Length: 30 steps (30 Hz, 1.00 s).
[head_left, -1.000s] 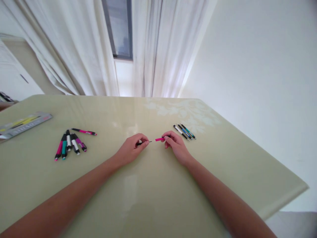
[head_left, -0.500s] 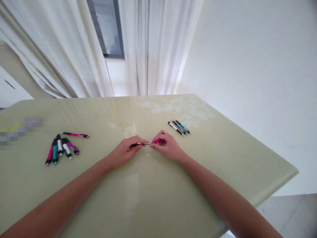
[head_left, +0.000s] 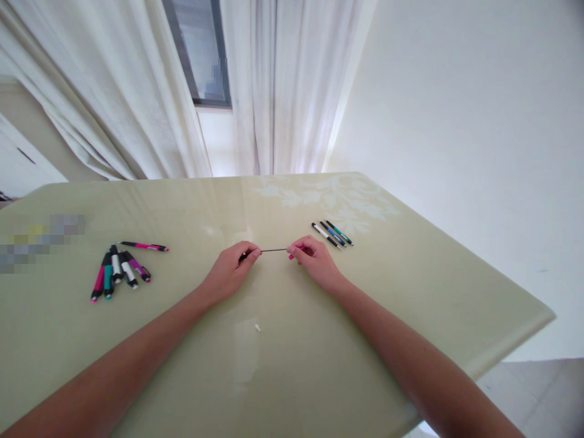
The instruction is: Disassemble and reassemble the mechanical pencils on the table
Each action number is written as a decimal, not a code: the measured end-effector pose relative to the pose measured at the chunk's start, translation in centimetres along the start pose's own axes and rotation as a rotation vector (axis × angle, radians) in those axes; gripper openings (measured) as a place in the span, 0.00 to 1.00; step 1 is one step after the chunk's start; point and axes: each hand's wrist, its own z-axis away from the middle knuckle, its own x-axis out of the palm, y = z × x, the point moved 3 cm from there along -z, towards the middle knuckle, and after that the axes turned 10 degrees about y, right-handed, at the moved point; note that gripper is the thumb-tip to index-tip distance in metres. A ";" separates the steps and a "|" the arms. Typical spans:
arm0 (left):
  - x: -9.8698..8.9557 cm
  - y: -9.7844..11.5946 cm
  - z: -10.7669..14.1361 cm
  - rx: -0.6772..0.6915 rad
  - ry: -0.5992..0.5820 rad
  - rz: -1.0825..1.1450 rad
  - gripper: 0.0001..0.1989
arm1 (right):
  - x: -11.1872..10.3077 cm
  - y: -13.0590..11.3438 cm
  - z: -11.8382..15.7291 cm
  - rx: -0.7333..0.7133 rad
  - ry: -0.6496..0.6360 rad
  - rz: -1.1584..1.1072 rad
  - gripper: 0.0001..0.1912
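My left hand (head_left: 235,263) is closed around a short black pen part (head_left: 244,256), mostly hidden by the fingers. A thin black pen refill (head_left: 274,250) stretches level between my two hands. My right hand (head_left: 316,261) pinches a pink pen barrel (head_left: 292,256) at the refill's other end. Whether the refill's ends sit inside the parts is hidden by the fingertips. Just beyond my right hand lie a white-and-black pen (head_left: 325,235), a blue pen (head_left: 334,233) and a green pen (head_left: 340,233), side by side.
Left on the pale green table (head_left: 191,377) lies a bunch of several pens (head_left: 108,277), with a pink-and-black pen (head_left: 143,246) behind it. A blurred-out item (head_left: 41,237) is at the far left. A tiny white spot (head_left: 258,328) shows nearer me. Curtains (head_left: 292,91) hang behind.
My hands have moved apart and slightly away from me, so more of the thin black refill shows between them. The white spot now appears nearer me. The view has shifted slightly.
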 end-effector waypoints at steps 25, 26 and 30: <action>-0.7 -0.9 -0.1 -0.082 -0.014 0.250 0.15 | -0.3 -0.3 0.2 -0.048 -0.027 0.014 0.16; -0.5 -0.7 0.0 -0.060 -0.035 0.230 0.14 | -0.1 -0.5 0.3 -0.082 -0.063 0.025 0.16; 0.1 0.0 0.2 0.080 -0.133 0.146 0.14 | 0.6 -0.8 0.8 -0.124 -0.187 0.016 0.11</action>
